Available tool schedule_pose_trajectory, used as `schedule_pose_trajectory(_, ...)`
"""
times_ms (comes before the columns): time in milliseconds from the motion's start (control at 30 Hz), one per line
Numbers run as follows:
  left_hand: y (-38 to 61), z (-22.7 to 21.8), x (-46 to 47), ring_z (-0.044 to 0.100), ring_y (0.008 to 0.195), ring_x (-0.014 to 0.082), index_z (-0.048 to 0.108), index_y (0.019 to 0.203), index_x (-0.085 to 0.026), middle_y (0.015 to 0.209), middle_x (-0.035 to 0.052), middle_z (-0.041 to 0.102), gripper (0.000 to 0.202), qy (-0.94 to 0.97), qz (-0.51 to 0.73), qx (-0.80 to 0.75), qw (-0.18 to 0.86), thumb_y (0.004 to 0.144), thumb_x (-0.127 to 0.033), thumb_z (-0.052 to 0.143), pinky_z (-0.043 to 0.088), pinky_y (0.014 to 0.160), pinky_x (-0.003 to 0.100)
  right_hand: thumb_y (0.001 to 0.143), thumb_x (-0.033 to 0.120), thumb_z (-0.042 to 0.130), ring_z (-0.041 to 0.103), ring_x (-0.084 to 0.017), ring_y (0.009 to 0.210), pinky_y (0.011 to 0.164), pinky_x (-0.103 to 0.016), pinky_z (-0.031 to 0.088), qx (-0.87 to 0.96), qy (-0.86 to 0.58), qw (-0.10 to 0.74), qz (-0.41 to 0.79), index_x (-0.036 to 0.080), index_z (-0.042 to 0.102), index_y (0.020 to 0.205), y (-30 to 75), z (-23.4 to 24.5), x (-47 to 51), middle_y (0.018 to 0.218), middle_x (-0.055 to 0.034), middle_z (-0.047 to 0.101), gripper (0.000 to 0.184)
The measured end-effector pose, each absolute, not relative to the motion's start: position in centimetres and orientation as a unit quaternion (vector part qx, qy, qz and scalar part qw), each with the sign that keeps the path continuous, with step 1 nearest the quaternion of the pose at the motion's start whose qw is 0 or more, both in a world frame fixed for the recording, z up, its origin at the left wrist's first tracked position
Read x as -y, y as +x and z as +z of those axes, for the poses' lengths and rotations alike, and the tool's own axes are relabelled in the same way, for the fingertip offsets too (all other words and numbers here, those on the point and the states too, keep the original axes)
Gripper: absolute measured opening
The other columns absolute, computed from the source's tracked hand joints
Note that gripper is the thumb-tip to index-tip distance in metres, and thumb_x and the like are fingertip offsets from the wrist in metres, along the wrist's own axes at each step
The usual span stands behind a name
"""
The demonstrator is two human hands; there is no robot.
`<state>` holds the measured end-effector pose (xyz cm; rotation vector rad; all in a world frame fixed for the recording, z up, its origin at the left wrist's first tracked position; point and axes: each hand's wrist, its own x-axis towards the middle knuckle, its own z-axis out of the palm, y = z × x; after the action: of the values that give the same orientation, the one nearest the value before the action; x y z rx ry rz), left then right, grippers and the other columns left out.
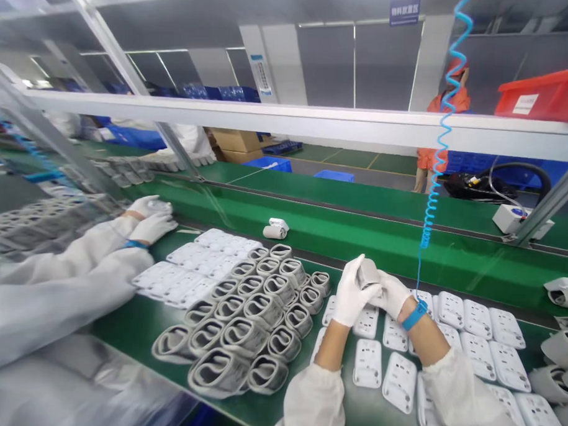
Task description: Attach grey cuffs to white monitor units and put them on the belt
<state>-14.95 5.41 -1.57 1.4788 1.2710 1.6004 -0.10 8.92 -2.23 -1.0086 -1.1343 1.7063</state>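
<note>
In white gloves, my left hand [351, 292] and my right hand [392, 294] hold a rolled grey cuff [368, 272] between them, above the green bench. The fingers of both hands are closed around it, and part of it is hidden behind them. A blue wrist strap [415, 315] with a coiled cord is on my right wrist. Below and around my hands lie rows of flat white plastic housings [367, 363] with small cut-outs. To the left of my left hand, many rolled grey cuffs [244, 335] stand on end in rows.
More white housings [193, 275] lie at the left, beside a co-worker's gloved hands [149, 224]. A white unit with a cuff [276, 229] sits on the green conveyor [350, 235]. More cuffs [566, 352] stand at the right. A blue coiled cord [435, 195] hangs before the shelf rail [308, 119].
</note>
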Motion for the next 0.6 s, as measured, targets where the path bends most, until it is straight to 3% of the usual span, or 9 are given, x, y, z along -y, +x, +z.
schedule_pose_trajectory(100, -14.5, -2.1, -5.7, 0.047, 0.154, 0.0392, 0.051, 0.159, -0.023, 0.162, 0.0178, 0.052, 0.097, 0.557, 0.612, -0.463, 0.316, 0.072, -0.031, 0.093, 0.034, 0.131, 0.055, 0.071, 0.053, 0.079, 0.075, -0.033, 0.107, 0.095, -0.052, 0.063, 0.492, -0.443, 0.462, 0.591, 0.02, 0.074, 0.121, 1.8, -0.8, -10.3, 0.121, -0.0137, 0.079, 0.06)
schedule_pose_trajectory(167, -14.2, -2.3, -5.7, 0.049, 0.153, 0.0379, 0.047, 0.163, -0.023, 0.163, 0.0187, 0.052, 0.097, 0.556, 0.605, -0.451, 0.348, 0.076, -0.031, 0.09, 0.036, 0.13, 0.055, 0.081, 0.057, 0.069, 0.073, -0.031, 0.114, 0.102, -0.049, 0.06, 0.561, -0.495, 0.468, 0.471, 0.021, 0.074, 0.123, 4.1, 0.7, -12.0, 0.125, -0.0113, 0.078, 0.056)
schedule_pose_trajectory(267, -13.6, -2.1, -5.3, 0.057, 0.147, 0.0353, 0.051, 0.162, -0.023, 0.157, 0.0176, 0.06, 0.087, 0.572, 0.573, -0.451, 0.376, 0.082, -0.032, 0.084, 0.04, 0.128, 0.055, 0.088, 0.053, 0.059, 0.069, -0.032, 0.12, 0.114, -0.049, 0.051, 0.667, -0.571, 0.406, 0.253, 0.021, 0.08, 0.111, 7.4, 2.9, -15.0, 0.122, -0.0117, 0.078, 0.045)
schedule_pose_trajectory(433, -12.9, -2.0, -4.9, 0.07, 0.129, 0.0312, 0.068, 0.149, -0.022, 0.139, 0.0137, 0.074, 0.059, 0.619, 0.53, -0.453, 0.361, 0.092, -0.039, 0.073, 0.051, 0.119, 0.047, 0.077, 0.036, 0.064, 0.071, -0.036, 0.116, 0.115, -0.049, 0.048, 0.675, -0.619, 0.351, 0.196, 0.021, 0.083, 0.094, 9.8, 2.9, -17.8, 0.111, -0.0149, 0.079, 0.029)
schedule_pose_trajectory(600, -12.8, -1.5, -5.0, 0.075, 0.117, 0.0303, 0.079, 0.133, -0.025, 0.127, 0.0099, 0.081, 0.042, 0.634, 0.516, -0.484, 0.311, 0.094, -0.034, 0.067, 0.056, 0.112, 0.044, 0.079, 0.041, 0.055, 0.063, -0.041, 0.135, 0.122, -0.057, 0.042, 0.675, -0.63, 0.352, 0.152, 0.015, 0.08, 0.117, 10.2, 0.7, -16.6, 0.131, -0.0206, 0.073, 0.052)
